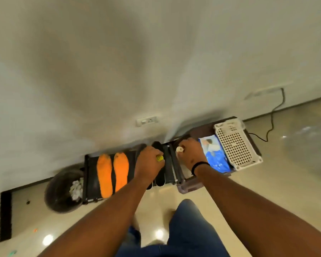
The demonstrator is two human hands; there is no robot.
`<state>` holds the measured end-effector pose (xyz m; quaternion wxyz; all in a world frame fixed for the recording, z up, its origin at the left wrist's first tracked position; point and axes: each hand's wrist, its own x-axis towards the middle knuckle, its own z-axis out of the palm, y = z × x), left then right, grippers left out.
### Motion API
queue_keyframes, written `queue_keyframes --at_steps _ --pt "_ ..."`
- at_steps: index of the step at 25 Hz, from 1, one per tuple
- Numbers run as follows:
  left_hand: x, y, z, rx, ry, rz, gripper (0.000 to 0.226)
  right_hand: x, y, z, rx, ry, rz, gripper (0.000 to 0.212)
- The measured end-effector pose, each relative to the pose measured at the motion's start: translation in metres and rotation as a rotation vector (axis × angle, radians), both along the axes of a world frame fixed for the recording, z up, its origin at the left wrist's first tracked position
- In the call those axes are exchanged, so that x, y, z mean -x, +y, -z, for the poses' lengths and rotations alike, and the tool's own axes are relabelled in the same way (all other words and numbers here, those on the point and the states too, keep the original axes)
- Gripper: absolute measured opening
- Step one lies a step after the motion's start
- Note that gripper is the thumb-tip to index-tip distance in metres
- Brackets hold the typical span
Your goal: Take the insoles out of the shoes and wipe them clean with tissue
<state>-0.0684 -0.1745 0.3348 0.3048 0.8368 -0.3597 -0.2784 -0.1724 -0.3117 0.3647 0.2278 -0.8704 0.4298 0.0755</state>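
Lying flat, foam-textured orange insoles, blurred hands

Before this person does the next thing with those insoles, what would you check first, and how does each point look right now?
1. Orange insoles out of the shoes: ok, side by side on the black rack.
2. Black shoes within reach: ok, under the left hand.
3. Tissue pack nearby: ok, beside the right hand.
4. Tissue in hand: cannot tell, blurred.
5. Bin ready: ok, holds used tissue.
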Motion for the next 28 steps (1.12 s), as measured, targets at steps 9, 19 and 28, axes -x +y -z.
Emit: queue_keyframes --at_steps 9,19,28 --pt "0.197 -0.234 0.046 -0.091 0.111 0.064 0.022 0.209 -0.230 0.047 -0.043 -0.071 0.311 0.011" --pt "0.313 -0.361 0.150 -0.297 0.115 -0.036 0.026 0.312 -0.326 0.167 0.037 0.202 -0.026 0.009" --pt "0.323 -0.386 0.196 -0.413 -0.057 0.106 0.015 0.313 -0.338 0.221 0.073 0.247 -0.190 0.008"
